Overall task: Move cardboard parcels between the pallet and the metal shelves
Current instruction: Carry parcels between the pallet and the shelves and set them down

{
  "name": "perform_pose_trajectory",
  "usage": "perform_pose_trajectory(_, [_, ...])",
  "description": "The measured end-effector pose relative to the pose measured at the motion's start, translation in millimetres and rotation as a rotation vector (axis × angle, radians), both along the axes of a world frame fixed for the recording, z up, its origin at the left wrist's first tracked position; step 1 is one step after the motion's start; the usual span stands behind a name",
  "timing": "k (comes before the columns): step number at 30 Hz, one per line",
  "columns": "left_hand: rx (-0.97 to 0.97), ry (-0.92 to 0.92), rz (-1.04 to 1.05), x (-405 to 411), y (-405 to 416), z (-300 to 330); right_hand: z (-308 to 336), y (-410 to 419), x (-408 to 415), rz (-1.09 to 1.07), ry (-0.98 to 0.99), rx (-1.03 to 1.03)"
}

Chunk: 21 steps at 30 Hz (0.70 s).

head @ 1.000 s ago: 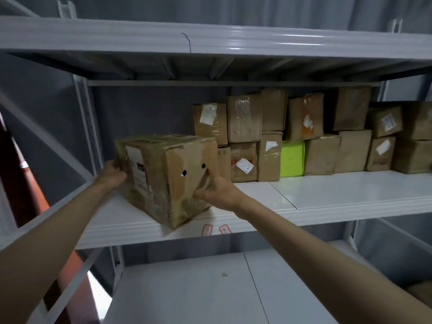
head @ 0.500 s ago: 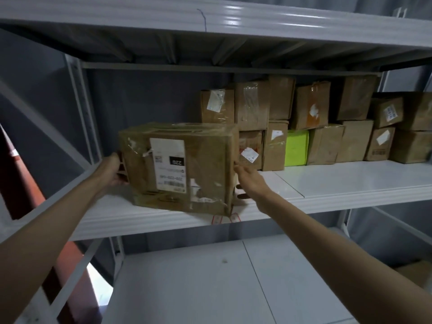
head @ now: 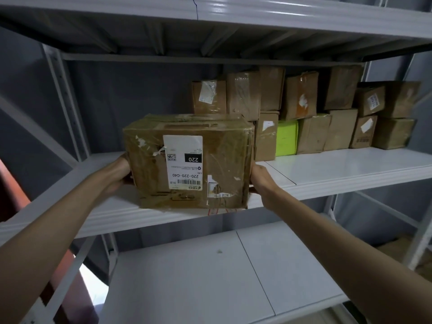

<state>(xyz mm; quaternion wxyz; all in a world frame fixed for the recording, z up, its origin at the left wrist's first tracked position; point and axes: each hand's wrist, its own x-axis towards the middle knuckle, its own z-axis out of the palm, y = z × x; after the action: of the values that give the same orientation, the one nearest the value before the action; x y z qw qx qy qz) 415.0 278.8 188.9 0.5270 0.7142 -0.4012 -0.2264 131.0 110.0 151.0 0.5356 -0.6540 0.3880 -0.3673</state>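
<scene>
We hold a taped cardboard parcel [head: 189, 162] at the front edge of the middle metal shelf [head: 350, 169], its label upside down towards us. Our left hand [head: 119, 171] clasps its left end and our right hand [head: 259, 178] its right end; the fingers wrap behind it. More parcels [head: 311, 111] stack at the back right

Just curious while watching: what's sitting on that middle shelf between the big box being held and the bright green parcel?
In the head view, one upright brown parcel with a white sticker stands between the held box and the green parcel; more cardboard parcels are stacked above it.
</scene>
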Motion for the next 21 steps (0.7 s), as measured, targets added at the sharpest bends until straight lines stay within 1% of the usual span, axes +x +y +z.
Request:
perform_pose_trajectory(4, [0.002, -0.033, -0.077, -34, -29, 0, -8, -9, -41, -0.135, -0.068, -0.010])
perform_pose_trajectory(9, [0.017, -0.037, -0.166, -100, -80, -9, -25, -24, -121, -0.314, -0.133, -0.028])
perform_pose_trajectory(13, [-0.008, -0.054, -0.293, -173, -124, -15, -40, -26, -198, -0.462, -0.217, -0.018])
perform_pose_trajectory(15, [-0.025, -0.023, -0.342, -214, -147, -19, -48, -25, -241, -0.537, -0.243, -0.007])
perform_pose_trajectory(16, [-0.042, 0.007, -0.357, -234, -157, -21, -53, -27, -262, -0.573, -0.245, -0.002])
perform_pose_trajectory(18, [-0.066, 0.008, -0.435, -281, -180, -26, -62, -28, -311, -0.656, -0.245, 0.004])
perform_pose_trajectory(21, [-0.039, 0.022, -0.556, -342, -207, -34, -72, -23, -370, -0.744, -0.252, 0.015])
